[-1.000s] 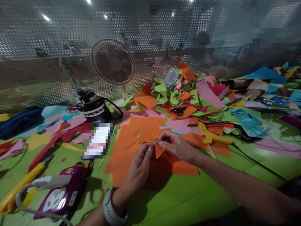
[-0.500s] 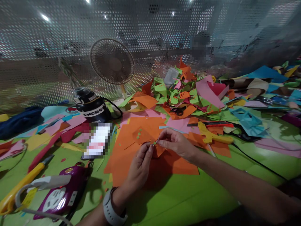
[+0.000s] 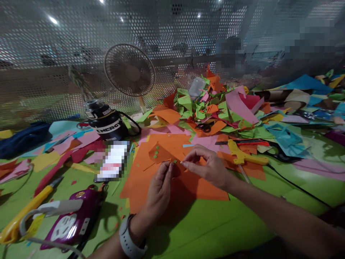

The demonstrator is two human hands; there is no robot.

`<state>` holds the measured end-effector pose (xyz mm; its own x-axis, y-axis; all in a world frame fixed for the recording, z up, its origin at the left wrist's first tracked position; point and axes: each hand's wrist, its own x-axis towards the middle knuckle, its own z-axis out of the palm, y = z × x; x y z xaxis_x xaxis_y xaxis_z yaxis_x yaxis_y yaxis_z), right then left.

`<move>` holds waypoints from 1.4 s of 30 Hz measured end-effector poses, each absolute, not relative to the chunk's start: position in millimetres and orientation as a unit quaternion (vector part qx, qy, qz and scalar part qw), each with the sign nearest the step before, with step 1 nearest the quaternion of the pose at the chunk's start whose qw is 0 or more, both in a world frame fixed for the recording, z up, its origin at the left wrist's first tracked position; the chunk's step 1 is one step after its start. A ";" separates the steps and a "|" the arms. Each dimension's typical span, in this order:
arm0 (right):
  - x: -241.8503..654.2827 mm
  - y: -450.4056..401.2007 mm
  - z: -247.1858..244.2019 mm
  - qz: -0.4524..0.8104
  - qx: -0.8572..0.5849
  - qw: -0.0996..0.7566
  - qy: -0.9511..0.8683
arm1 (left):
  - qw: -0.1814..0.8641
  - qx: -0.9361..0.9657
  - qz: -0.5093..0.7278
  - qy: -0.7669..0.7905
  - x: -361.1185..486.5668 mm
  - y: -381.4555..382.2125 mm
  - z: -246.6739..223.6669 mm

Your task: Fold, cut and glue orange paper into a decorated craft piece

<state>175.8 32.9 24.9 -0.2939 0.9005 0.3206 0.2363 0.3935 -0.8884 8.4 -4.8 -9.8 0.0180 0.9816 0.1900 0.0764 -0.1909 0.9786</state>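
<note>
My left hand (image 3: 160, 185), with a pale watch on its wrist, is closed with thumb and fingers pinching a piece of orange paper (image 3: 162, 154). Small green paper squares (image 3: 156, 152) dot that piece, and another green bit (image 3: 175, 162) shows just past the left fingertips. To the right, a short gap away, my right hand (image 3: 203, 163) has its thumb and index finger pinched together. Whatever lies between those tips is too small to make out. Beneath both hands are large orange paper sheets (image 3: 205, 189) on the green table (image 3: 199, 226).
A yellow glue gun (image 3: 242, 154) lies at right with its cord. On the left are a phone (image 3: 113, 160), a yellow-handled cutter (image 3: 29, 207) and a purple power strip (image 3: 72, 219). Behind stand a black bottle (image 3: 105, 122), a fan (image 3: 129, 70) and piled paper scraps (image 3: 212, 104).
My right fingertips have drawn slightly right, away from the left ones. The orange piece in my left hand has tilted, its green squares shifting a little to the left.
</note>
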 end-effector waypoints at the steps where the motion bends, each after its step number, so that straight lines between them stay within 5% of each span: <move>1: 175.2 30.9 25.3 0.375 -0.401 0.430 -0.717 | 0.429 0.568 0.521 0.472 8.4 -4.7 -9.9; 25: 169.8 27.0 20.5 0.426 -0.424 0.464 -0.650 | 0.306 0.656 0.477 0.499 6.5 -5.4 -10.5; 42: 169.1 28.9 17.2 0.457 -0.435 0.433 -0.644 | 0.326 0.647 0.493 0.482 8.5 -3.7 -11.8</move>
<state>169.1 28.9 17.2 -0.2467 0.9558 0.1598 0.1648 0.2039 -0.9650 8.5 -3.7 -11.8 0.0485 0.9451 0.3232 0.3023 -0.3223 0.8971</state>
